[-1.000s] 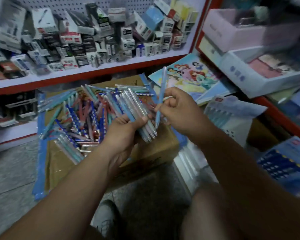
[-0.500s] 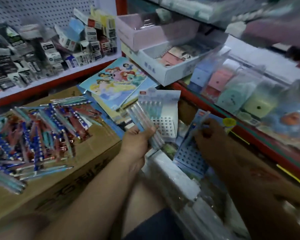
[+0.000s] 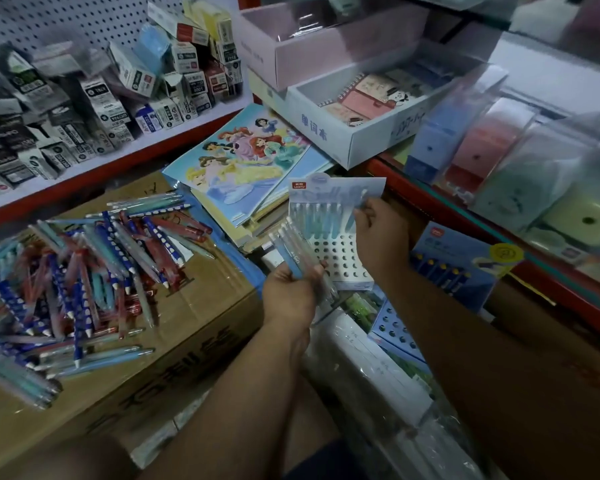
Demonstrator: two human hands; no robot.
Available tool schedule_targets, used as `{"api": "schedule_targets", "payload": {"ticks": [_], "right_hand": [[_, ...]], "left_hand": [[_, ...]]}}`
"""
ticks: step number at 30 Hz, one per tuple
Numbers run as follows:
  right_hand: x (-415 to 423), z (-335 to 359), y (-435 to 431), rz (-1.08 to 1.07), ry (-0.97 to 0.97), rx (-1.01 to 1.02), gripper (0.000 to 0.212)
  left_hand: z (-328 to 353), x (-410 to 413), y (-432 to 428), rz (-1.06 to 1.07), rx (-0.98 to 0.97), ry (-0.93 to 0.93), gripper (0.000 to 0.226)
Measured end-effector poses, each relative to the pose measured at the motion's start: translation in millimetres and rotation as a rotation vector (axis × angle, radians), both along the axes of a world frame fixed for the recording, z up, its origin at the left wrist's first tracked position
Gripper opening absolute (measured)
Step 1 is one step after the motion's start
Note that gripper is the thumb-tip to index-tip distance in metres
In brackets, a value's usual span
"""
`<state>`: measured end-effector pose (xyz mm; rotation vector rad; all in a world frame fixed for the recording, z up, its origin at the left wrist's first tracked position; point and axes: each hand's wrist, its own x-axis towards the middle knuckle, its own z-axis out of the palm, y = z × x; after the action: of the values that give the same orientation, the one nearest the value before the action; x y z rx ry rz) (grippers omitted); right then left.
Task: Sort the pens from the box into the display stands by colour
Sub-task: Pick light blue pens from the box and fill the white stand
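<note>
A heap of loose pens (image 3: 84, 275), dark blue, red and light blue, lies on a cardboard box (image 3: 194, 337) at the left. My left hand (image 3: 291, 296) grips a bundle of light blue pens (image 3: 298, 251) just in front of the white display stand (image 3: 336, 244), whose back row holds several light blue pens. My right hand (image 3: 381, 233) is at the stand's right end, fingers pinching a light blue pen (image 3: 355, 211) by the back row. A dark blue display stand (image 3: 454, 268) with several blue pens stands to the right.
Princess colouring books (image 3: 243, 161) lie behind the stand. Red-edged shelves hold small boxes (image 3: 94, 98) at the left and notebook trays (image 3: 354, 112) and pastel cases (image 3: 499, 147) at the right. Wrapped white packs (image 3: 371, 372) lie below the stands.
The view swung right from the pen heap to the stands. My right hand carried one light blue pen from the bundle over to the white stand's back row; my left hand followed with the bundle.
</note>
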<state>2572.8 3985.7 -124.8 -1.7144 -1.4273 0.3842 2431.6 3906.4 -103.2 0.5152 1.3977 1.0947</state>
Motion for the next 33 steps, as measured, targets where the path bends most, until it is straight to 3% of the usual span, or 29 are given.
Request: {"api": "schedule_targets", "payload": {"ticks": [23, 33], "right_hand": [[-3.7, -33.2, 22.9, -0.035, -0.156, -0.062, 0.017], [-11.1, -38.8, 32.3, -0.035, -0.221, -0.244, 0.018]], "left_hand": [[-16.8, -11.2, 16.0, -0.063, -0.022, -0.039, 0.011], [-19.5, -8.2, 19.6, -0.08, -0.03, -0.047, 0.014]]}}
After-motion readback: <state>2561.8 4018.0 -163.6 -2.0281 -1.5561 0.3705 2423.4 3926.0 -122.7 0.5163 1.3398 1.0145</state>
